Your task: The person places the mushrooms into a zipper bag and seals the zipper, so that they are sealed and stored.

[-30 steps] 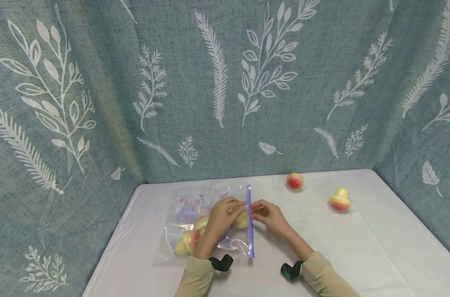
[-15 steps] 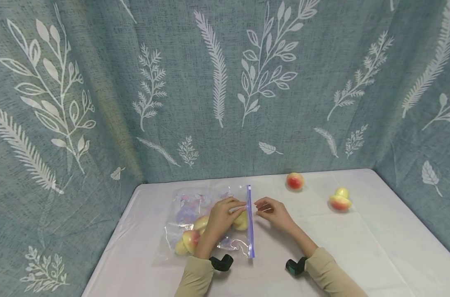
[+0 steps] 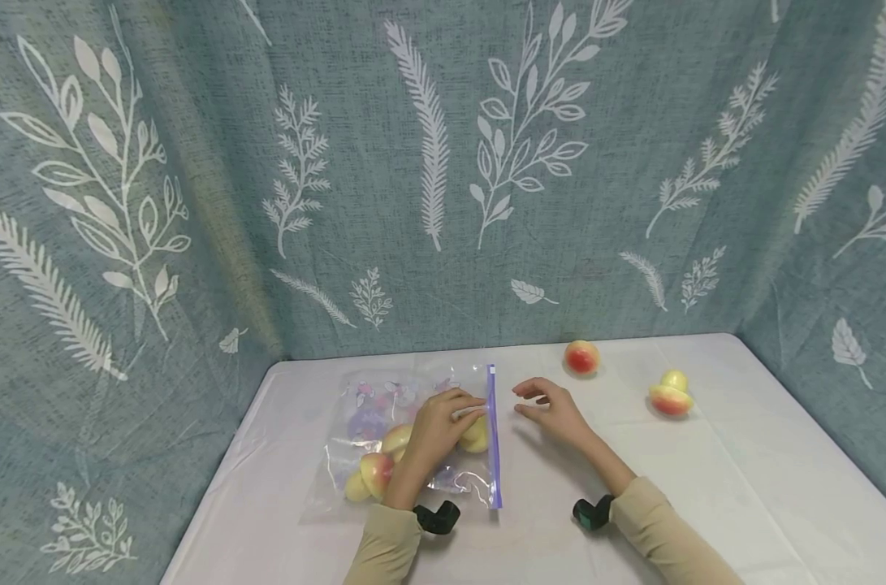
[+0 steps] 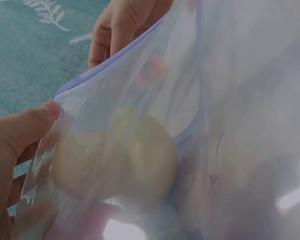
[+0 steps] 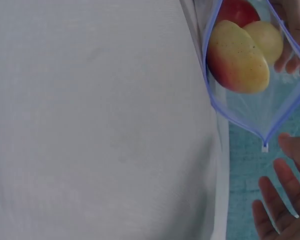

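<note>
A clear zip bag (image 3: 495,467) with a purple zip edge lies on its side, its mouth facing right. My left hand (image 3: 435,426) pinches the upper lip between thumb and fingers. In the right wrist view the mouth gapes, showing a yellow-red mango (image 5: 237,57), a pale yellow fruit (image 5: 269,42) and a red one behind. More yellow and red fruit (image 3: 377,471) lies deeper in the bag, partly hidden by the left forearm. My right hand (image 3: 555,413) holds nothing, fingers loosely bent, just right of the bag's mouth.
A red-yellow fruit (image 3: 581,357) sits near the table's back edge. Further right, a yellow-red fruit (image 3: 671,400) lies in front of a small yellow one (image 3: 673,379). The white-covered table (image 3: 749,487) meets a leaf-patterned curtain (image 3: 443,309) at the back and sides.
My right hand has left the bag's zip edge and drawn away to the right. The left hand and the bag have stayed in place.
</note>
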Demonstrator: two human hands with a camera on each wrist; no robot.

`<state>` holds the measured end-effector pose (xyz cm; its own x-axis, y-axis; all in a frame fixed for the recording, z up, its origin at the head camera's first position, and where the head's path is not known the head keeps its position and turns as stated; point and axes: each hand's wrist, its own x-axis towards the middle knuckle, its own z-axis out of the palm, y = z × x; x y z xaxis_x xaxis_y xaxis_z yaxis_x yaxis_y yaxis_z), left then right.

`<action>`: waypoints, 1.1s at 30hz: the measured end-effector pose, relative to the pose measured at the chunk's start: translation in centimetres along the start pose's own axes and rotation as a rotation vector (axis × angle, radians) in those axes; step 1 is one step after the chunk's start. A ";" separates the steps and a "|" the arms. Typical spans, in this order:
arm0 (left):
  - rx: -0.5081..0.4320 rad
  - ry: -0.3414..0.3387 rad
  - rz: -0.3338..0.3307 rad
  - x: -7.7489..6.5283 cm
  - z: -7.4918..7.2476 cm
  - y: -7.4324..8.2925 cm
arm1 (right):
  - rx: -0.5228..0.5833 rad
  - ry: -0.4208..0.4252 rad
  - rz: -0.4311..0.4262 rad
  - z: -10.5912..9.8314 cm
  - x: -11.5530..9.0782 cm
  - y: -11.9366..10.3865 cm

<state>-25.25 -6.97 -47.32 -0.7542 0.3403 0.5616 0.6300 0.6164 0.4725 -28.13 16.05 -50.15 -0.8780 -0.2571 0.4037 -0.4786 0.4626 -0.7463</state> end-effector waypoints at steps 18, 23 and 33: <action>-0.006 0.000 -0.011 0.0 0.0 0.0 | -0.243 0.085 -0.147 -1.6 0.5 1.1; -0.007 -0.008 -0.017 0.0 -0.1 0.0 | -0.277 0.103 -0.140 -2.1 0.7 1.4; -0.003 -0.012 -0.021 -0.1 -0.1 -0.1 | -0.431 0.181 -0.137 -3.0 0.9 2.2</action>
<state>-25.22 -7.11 -47.36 -0.7693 0.3362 0.5433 0.6148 0.6210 0.4862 -29.98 19.35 -49.81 -0.7756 -0.2061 0.5967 -0.5146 0.7538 -0.4085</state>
